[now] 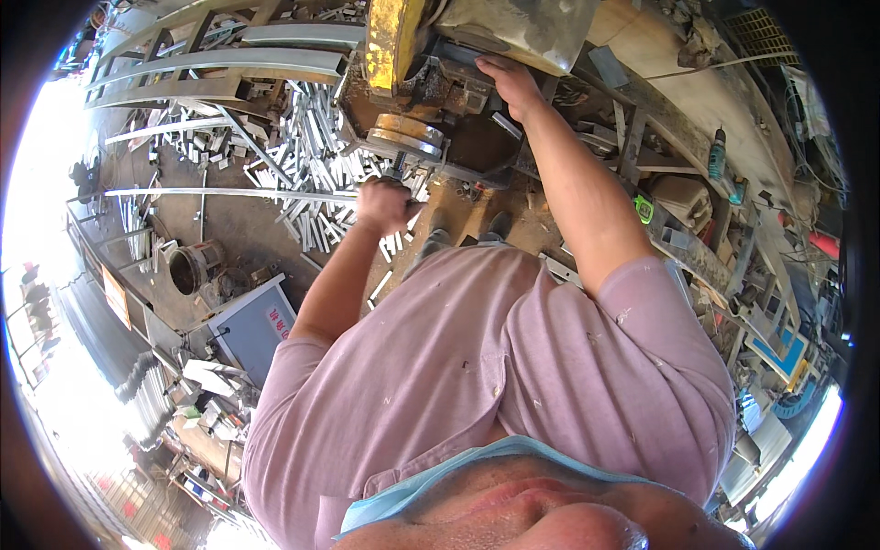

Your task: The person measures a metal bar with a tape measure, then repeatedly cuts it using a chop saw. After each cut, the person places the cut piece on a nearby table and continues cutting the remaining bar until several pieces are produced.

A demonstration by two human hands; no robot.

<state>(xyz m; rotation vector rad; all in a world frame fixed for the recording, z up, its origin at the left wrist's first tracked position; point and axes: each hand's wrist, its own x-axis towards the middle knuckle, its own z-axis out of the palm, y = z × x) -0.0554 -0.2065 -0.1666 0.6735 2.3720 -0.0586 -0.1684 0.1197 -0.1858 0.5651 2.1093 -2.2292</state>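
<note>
Cluttered metal workshop: left hand (385,203) fisted around a long metal bar (229,193); right hand (510,82) flat on cutting machine (431,92).

Single head cam, fisheye, looks steeply down past the wearer's chest and pink shirt (477,367). Close on the arms, cutting machine (431,101) just ahead, floor (229,229) curving toward the rim.

Harsh daylight floods in from nine o'clock, blowing the rim there to white; a smaller glare burns at four o'clock. The centre is evenly lit and sharp. Fisheye bending curves straight edges toward the dark vignette.
</note>
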